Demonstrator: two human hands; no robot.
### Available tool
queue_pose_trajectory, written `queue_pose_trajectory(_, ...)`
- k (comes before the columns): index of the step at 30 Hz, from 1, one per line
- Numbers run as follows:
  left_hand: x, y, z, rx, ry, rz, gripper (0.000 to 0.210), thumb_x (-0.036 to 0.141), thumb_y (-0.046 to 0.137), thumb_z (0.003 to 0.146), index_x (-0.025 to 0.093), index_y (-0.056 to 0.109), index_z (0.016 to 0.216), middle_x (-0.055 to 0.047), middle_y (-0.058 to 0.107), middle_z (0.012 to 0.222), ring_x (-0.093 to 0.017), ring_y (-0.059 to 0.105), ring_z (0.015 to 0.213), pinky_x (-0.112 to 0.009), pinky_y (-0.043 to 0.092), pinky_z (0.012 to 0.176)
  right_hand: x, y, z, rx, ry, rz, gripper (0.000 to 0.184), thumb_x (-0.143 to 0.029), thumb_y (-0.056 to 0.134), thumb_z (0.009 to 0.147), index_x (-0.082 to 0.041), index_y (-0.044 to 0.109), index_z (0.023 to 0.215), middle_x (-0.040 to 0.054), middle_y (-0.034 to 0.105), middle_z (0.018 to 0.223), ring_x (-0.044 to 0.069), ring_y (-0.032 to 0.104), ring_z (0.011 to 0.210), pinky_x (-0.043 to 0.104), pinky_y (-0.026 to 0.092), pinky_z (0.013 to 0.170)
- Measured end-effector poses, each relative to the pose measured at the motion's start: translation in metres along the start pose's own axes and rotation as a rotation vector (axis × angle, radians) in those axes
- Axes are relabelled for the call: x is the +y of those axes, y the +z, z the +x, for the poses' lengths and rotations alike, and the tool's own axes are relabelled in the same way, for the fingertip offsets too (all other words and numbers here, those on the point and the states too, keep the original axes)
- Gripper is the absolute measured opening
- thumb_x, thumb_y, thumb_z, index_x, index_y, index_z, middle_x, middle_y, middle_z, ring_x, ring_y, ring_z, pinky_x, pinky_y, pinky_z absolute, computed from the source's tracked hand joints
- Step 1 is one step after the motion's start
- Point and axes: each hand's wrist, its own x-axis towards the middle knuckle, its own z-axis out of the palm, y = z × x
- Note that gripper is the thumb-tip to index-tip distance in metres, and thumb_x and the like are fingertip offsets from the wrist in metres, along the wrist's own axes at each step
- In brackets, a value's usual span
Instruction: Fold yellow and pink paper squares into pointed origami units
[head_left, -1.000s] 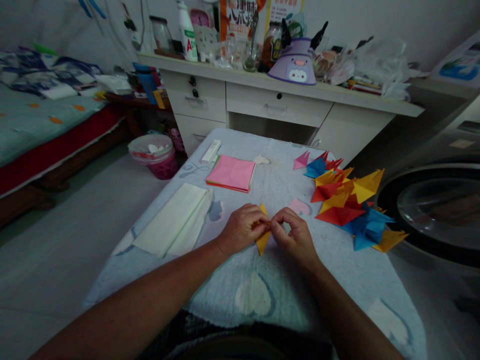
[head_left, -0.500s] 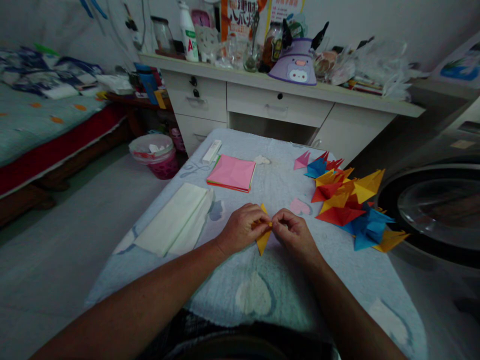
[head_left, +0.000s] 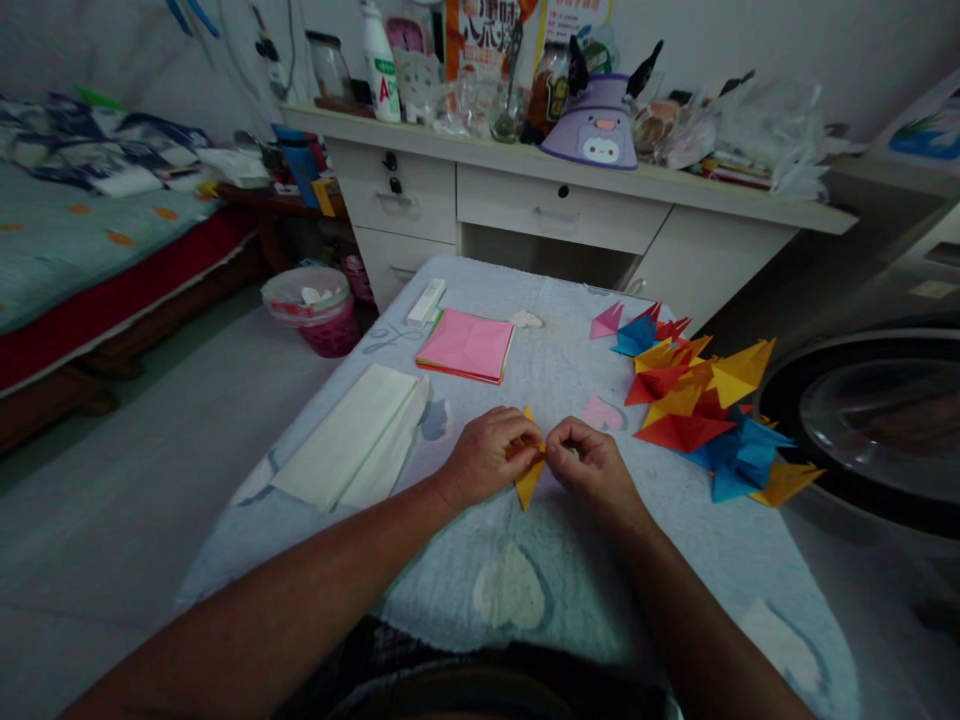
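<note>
While a folded piece of yellow origami paper [head_left: 527,490] is held over the near middle of the cloth-covered desk [head_left: 562,365], its side is gripped between the thumb and fingers of the left hand [head_left: 491,452]. Its narrow tip is pinched by the thumb and forefinger of the right hand [head_left: 592,468], with the fingertips of both hands almost meeting. Whether the cloth is touched by the paper cannot be told.

Beyond the left hand, a stack of square origami paper [head_left: 466,345] is laid flat, topped by a pink sheet, with a slim white box [head_left: 427,302] set just behind its left corner. Nearer, left of the hand, a folded white sheet [head_left: 349,435] is spread. Along the right side, folded paper cranes [head_left: 684,432] in pink, blue, red and yellow are heaped together.

Behind the desk, a purple visor [head_left: 591,130] and a white bottle [head_left: 385,85] are stood on a white drawer cabinet [head_left: 517,205]. A pink bucket [head_left: 330,332] is placed on the floor at left.
</note>
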Motion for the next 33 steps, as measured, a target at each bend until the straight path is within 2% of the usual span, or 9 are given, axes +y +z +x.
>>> queue_pose_trajectory(6, -0.0003, -0.001, -0.0008, -0.017, 0.019, -0.034, 0.008, 0.012, 0.064, 0.081, 0.019, 0.066, 0.082, -0.001, 0.066, 0.078, -0.015, 0.06, 0.079, -0.028, 0.047, 0.073, 0.0039, -0.0018, 0.0018, -0.045, 0.088, 0.123, 0.024, -0.041, 0.064, 0.077, -0.02, 0.055, 0.07, -0.0052, 0.043, 0.057, 0.009, 0.035, 0.051, 0.022, 0.028, 0.048)
queue_pose_trajectory(15, -0.0016, -0.0015, -0.0015, -0.011, 0.02, -0.041, 0.008, 0.011, 0.065, 0.08, 0.018, 0.068, 0.081, -0.001, 0.065, 0.075, -0.014, 0.06, 0.074, -0.026, 0.047, 0.069, -0.0001, -0.002, -0.0002, -0.069, 0.172, 0.192, 0.031, -0.047, 0.068, 0.075, -0.018, 0.058, 0.071, -0.0036, 0.045, 0.059, 0.008, 0.034, 0.053, 0.023, 0.024, 0.048)
queue_pose_trajectory(23, -0.0006, -0.0014, -0.001, -0.014, 0.005, -0.038, 0.006, 0.012, 0.067, 0.08, 0.018, 0.069, 0.08, -0.001, 0.065, 0.074, -0.013, 0.06, 0.073, -0.025, 0.047, 0.068, -0.0004, -0.0009, 0.0002, -0.046, 0.166, 0.171, 0.031, -0.045, 0.07, 0.074, -0.018, 0.057, 0.068, -0.0039, 0.045, 0.059, 0.008, 0.034, 0.054, 0.023, 0.025, 0.049)
queue_pose_trajectory(33, -0.0022, -0.002, -0.0002, -0.018, -0.036, -0.083, 0.007, 0.012, 0.066, 0.081, 0.018, 0.07, 0.079, 0.0, 0.066, 0.074, -0.013, 0.059, 0.072, -0.024, 0.044, 0.066, 0.0032, -0.0014, -0.001, -0.095, 0.215, 0.346, 0.031, -0.046, 0.075, 0.072, -0.018, 0.062, 0.074, -0.0034, 0.05, 0.063, 0.009, 0.038, 0.056, 0.024, 0.028, 0.054)
